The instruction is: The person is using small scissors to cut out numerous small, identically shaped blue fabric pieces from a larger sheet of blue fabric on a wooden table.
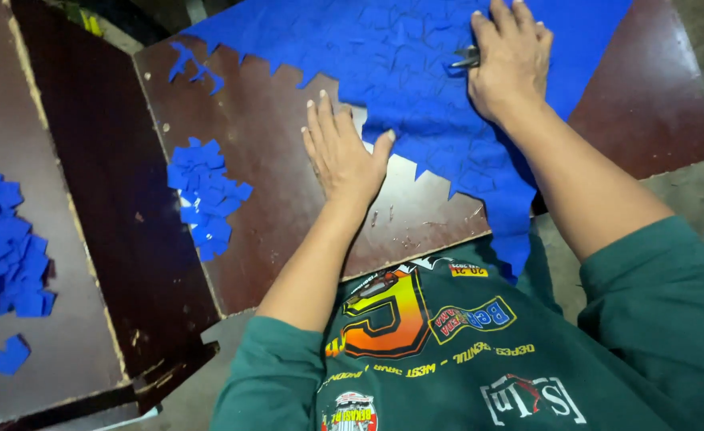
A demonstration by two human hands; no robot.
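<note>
A large blue sheet (416, 72) with a jagged cut edge lies across a dark brown board (272, 160). My left hand (340, 152) lies flat on the board, fingers spread, its thumb touching the sheet's cut edge. My right hand (511, 60) rests on top of the sheet farther back, closed on a small dark metal tool (465, 57) whose tip pokes out to the left of the fingers. Faint cut lines cover the sheet.
A pile of small blue cut pieces (204, 195) lies on the board's left part. A bigger heap of blue pieces (4, 255) sits on a second board (56, 343) at far left. Two loose blue scraps (192, 68) lie near the sheet's back-left corner.
</note>
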